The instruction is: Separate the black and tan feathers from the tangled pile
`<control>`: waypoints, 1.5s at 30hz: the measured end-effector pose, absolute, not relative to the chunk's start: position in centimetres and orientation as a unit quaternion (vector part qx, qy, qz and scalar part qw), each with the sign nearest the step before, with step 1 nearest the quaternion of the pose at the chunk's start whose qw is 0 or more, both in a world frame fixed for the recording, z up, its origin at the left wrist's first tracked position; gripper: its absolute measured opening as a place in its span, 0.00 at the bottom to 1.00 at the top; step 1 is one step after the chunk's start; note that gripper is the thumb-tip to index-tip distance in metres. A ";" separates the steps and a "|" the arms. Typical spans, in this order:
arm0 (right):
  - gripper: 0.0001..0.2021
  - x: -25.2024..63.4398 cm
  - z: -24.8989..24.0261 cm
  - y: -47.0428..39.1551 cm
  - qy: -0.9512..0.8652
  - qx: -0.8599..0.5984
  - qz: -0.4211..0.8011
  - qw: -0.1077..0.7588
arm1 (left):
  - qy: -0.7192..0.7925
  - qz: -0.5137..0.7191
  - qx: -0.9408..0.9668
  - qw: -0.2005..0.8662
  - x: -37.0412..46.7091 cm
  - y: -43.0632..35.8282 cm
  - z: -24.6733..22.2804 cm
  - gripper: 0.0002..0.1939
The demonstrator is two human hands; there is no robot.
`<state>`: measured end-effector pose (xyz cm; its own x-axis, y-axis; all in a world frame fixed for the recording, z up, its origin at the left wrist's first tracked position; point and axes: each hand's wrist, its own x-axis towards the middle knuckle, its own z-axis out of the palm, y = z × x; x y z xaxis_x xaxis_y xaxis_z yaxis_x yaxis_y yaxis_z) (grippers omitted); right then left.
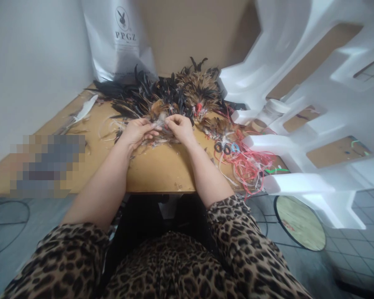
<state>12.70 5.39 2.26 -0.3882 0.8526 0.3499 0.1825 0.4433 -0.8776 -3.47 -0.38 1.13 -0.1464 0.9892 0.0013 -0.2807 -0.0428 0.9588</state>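
My left hand and my right hand meet over the middle of the table. Between their fingertips is a small tuft of pale, fluffy feathers. The left fingers and thumb close on it from one side, and the right thumb and forefinger pinch its other side. Just beyond my hands spreads a pile of dark feathers. A bushy bunch of brown feathers with a red piece at its base stands behind the right hand. Loose feather bits lie under my fingers.
On the right lie tangled red and white strings, black rings and a blue ring. White foam packing rises beyond them. A silver bag stands at the back, and a white feather lies left. A blurred-out patch covers the table's left front.
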 end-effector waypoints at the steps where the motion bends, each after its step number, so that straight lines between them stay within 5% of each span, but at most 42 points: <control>1: 0.13 12.7 2.2 5.3 -0.734 -0.352 0.390 0.430 | 0.454 0.603 0.393 0.525 -3.5 -0.4 1.1 0.04; 16: 0.18 12.1 1.5 5.4 -0.623 -0.379 0.475 0.493 | 0.416 0.688 0.294 0.517 -3.7 0.2 1.0 0.07; 31: 0.11 10.4 1.0 4.0 -0.564 -0.322 0.570 0.504 | 0.443 0.645 0.368 0.502 -2.4 -0.5 1.4 0.06; 45: 0.10 10.2 0.6 4.4 -0.614 -0.304 0.503 0.528 | 0.428 0.608 0.378 0.551 -2.6 -0.7 1.2 0.06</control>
<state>10.25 4.37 0.56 -0.2582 0.9033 0.3426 -0.1583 0.3103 -0.9374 -2.57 -0.66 1.17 -0.1066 0.9942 -0.0120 -0.3467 -0.0259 0.9376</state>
